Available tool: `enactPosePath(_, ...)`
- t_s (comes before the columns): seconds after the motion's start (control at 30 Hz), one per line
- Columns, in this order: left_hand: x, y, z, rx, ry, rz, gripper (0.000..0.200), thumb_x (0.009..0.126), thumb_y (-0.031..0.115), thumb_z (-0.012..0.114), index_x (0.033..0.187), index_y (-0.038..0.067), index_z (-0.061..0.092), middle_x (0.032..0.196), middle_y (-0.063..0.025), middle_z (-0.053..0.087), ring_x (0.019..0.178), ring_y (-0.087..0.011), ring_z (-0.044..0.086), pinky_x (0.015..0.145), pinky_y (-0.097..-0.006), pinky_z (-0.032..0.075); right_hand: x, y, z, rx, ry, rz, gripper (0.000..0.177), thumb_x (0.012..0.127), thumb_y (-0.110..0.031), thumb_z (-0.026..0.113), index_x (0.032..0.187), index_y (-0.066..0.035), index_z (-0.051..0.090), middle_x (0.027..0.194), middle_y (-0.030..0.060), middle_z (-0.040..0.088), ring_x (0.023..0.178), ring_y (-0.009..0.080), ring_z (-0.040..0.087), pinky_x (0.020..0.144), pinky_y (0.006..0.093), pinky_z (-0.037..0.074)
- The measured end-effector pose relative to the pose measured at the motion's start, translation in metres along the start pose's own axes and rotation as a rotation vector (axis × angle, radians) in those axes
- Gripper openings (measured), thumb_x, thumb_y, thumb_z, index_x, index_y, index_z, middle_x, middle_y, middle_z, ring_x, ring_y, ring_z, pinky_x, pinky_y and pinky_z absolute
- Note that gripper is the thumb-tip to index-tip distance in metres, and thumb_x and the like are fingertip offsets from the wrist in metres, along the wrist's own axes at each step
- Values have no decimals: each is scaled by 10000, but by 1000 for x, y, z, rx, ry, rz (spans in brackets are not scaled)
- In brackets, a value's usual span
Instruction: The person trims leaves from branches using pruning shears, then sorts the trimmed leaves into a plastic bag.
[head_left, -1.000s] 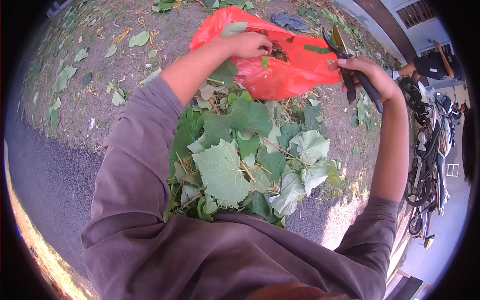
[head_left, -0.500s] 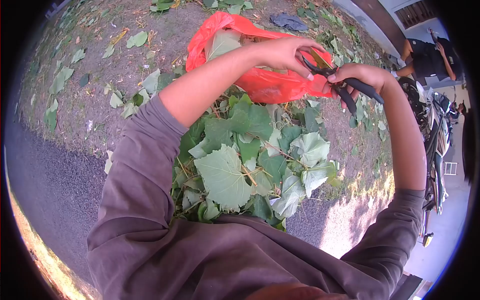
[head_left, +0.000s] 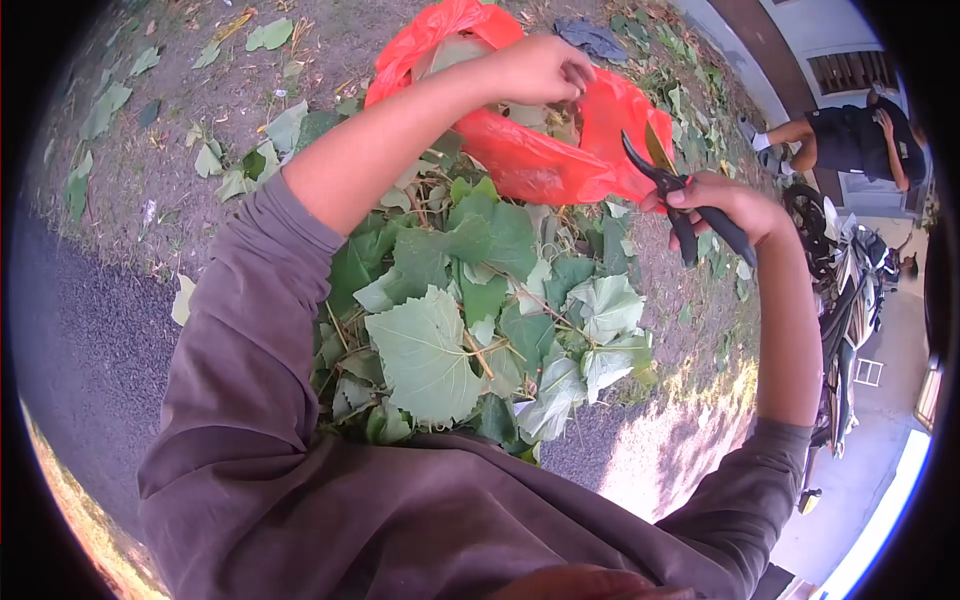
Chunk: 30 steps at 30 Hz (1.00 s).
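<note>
My right hand (head_left: pixel 733 203) is wrapped round the black handles of a pair of pruning shears (head_left: pixel 655 172). Their blades stand apart and point up and to the left. Over the mouth of a red plastic bag (head_left: pixel 530 165) is my left hand (head_left: pixel 545 70), its fingers curled down and closed; whatever they may hold is hidden. Pale leaf matter shows inside the bag. Between my arms, just in front of my body, lies a heap of large green leaves (head_left: pixel 425 350) with some cut stems among them.
Loose leaves (head_left: pixel 285 125) are scattered over the bare soil. A dark cloth (head_left: pixel 590 38) lies beyond the bag. At the right, a person in dark clothes (head_left: pixel 860 140) is near parked motorbikes (head_left: pixel 845 310) by a building. Grey paving (head_left: pixel 110 350) runs along the left.
My left hand has moved left and up, from beside the shears' blades to over the bag, and its fingers have closed. My right hand keeps the shears, now slightly lower.
</note>
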<state>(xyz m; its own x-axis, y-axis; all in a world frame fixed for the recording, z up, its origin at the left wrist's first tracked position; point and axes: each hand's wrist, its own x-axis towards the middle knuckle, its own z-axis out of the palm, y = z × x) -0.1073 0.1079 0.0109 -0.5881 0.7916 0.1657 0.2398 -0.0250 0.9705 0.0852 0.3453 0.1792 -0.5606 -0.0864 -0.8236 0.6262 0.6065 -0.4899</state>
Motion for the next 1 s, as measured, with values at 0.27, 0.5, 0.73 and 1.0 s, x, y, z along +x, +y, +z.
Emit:
enactPosePath(0.27,-161,32,-57,845,137,268,345,948,143,707,1281,56,689,1260,-130,709,1225,-351,660,1025,-459,544,-54,82,61,288,410,-443,824,865,-439,707,1465,92,515,1350,167,623,968,258,708,892,424,562)
enactPosePath(0.5,-239,41,-58,932,177,22,272,949,160,724,1205,70,718,1236,-114,709,1072,-351,714,913,-463,591,-42,162,168,818,603,-715,826,890,-491,687,1461,86,532,1456,262,565,987,321,696,965,479,545)
enactPosePath(0.73,-192,14,-19,1176,73,84,422,882,155,756,1288,102,652,1166,-115,698,991,-338,744,807,-472,615,0,147,241,1061,286,-756,755,918,-479,648,1397,98,568,1126,251,711,954,344,686,918,466,515)
enactPosePath(1.0,-191,10,-21,1301,200,122,273,877,76,623,1133,72,720,930,-107,731,848,-317,768,697,-450,621,-20,148,241,1006,265,-706,765,866,-472,704,1378,85,585,1089,221,725,966,323,709,923,457,540)
